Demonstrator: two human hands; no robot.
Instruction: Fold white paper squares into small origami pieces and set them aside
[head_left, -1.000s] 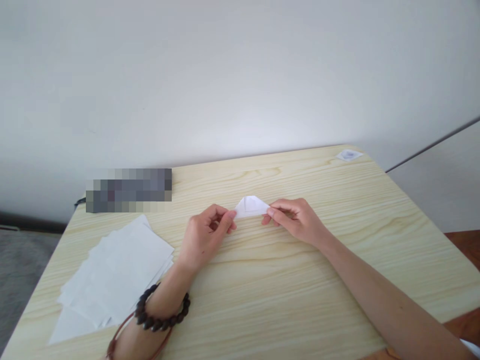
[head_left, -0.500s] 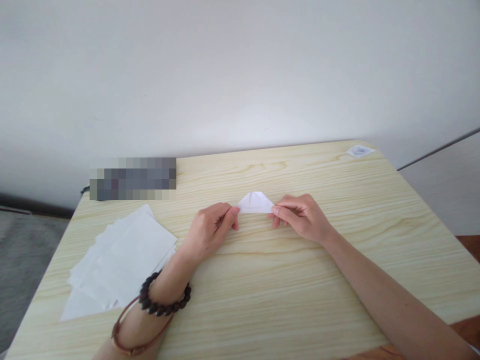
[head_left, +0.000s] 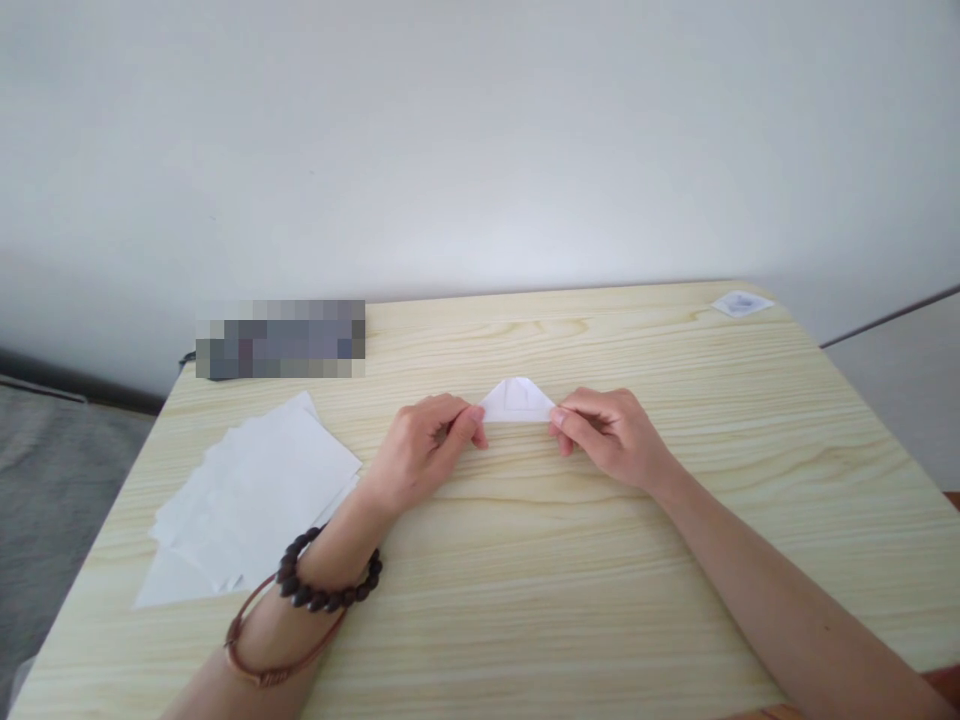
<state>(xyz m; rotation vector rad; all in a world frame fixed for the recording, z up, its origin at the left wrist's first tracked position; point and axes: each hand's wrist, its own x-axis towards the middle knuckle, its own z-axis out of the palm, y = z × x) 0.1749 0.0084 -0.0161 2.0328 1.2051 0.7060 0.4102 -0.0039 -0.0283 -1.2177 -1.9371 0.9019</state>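
Note:
A small white folded paper (head_left: 517,402), with a flat top and sloping sides, is held over the middle of the wooden table (head_left: 480,620). My left hand (head_left: 431,445) pinches its left corner between thumb and fingers. At the opposite corner, my right hand (head_left: 611,435) grips it the same way. Faint crease lines show on the paper's face. A dark beaded bracelet (head_left: 330,597) and a brown cord bracelet (head_left: 262,678) circle my left wrist.
Several white paper sheets (head_left: 262,490) lie fanned out on the left of the table. A blurred-out dark object (head_left: 285,340) sits at the back left. At the far right corner lies a diamond-shaped folded paper (head_left: 742,303). A pale wall (head_left: 480,140) rises behind the table.
My view has shifted slightly, so the table and sheets appear moved a little. Both hands keep hold of the folded paper's corners, with hardly any change in their pose.

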